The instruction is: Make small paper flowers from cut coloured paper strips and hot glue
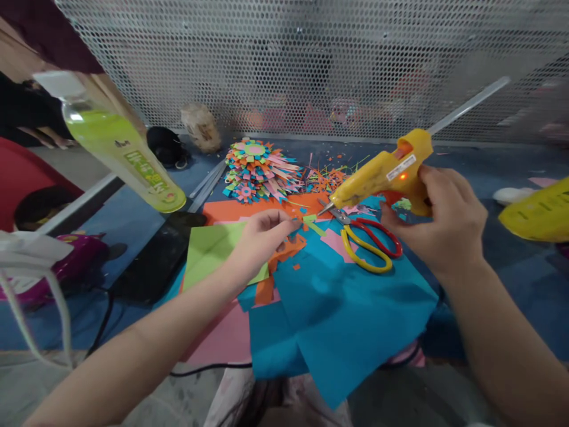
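My right hand [453, 213] is wrapped round the handle of a yellow glue gun [368, 178], a clear glue stick [471, 104] poking from its back and an orange light lit on its side. The metal nozzle points down and left, close to a light green paper strip [315, 225]. My left hand [269, 234] pinches the near end of that strip, above orange paper scraps [287, 252]. Scissors [368, 243] with one red and one yellow handle lie on the blue paper [355, 320], under the glue gun. Light green paper [213, 249] lies beneath my left wrist.
Behind the sheets stands a fringed paper decoration [258, 172] beside shredded paper [331, 178]. At left are a green drink bottle [128, 154], a black phone-like slab [151, 261] and a white plug with cables [33, 255]. A perforated metal panel [288, 71] closes the back.
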{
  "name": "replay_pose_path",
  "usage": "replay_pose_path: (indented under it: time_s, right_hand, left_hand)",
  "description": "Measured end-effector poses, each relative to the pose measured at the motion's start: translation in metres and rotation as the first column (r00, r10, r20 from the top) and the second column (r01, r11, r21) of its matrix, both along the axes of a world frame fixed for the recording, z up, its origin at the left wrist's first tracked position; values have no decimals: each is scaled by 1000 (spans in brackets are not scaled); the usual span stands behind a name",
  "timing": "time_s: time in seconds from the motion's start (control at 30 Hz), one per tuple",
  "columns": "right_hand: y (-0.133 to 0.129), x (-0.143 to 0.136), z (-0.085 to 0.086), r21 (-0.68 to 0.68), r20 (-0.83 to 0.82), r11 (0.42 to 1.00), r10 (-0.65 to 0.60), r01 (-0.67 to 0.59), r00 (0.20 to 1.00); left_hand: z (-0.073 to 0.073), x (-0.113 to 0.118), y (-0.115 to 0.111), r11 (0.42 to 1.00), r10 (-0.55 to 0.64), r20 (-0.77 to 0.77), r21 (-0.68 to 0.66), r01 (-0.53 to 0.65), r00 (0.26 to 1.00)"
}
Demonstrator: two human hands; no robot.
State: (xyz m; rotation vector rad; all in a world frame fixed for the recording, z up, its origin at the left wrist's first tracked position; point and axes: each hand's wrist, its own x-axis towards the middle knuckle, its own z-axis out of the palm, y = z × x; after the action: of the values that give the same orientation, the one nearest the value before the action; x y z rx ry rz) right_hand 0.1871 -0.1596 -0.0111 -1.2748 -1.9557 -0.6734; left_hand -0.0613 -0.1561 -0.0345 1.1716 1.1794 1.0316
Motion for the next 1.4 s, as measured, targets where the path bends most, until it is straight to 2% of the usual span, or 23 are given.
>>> replay_pose_path:
  time_s: [0.13,0.3,0.47,0.67,0.83,1.17,1.4]
  right_hand:
    - [-3,2,-5,151,168,984,70,-95,983]
    - [-2,0,-6,138,229,985,68,-101,971]
    - [-1,-2,-3,210,250,966,99,-153,963]
    - [-5,-1,-4,54,187,990,118,-130,975]
    - [-6,0,-5,13,189,992,120,-125,975]
    - [-6,1,-4,-7,161,989,150,-151,975]
    - [-2,0,-3,123,279,975,143,-183,950]
  left_hand:
    - [0,-1,1,1000,15,10,-6,-15,1000]
    - [1,-1,1,1000,15,20,-14,-14,1000]
    - [-1,-2,1,1000,2,48,-7,-2,999]
    - [-1,-1,2,1000,20,41,3,-20,999]
    - [1,0,1,1000,31,48,2,-31,998]
    - [2,0,1,999,39,69,2,-39,997]
    - [-2,-2,4,998,54,51,10,-54,997]
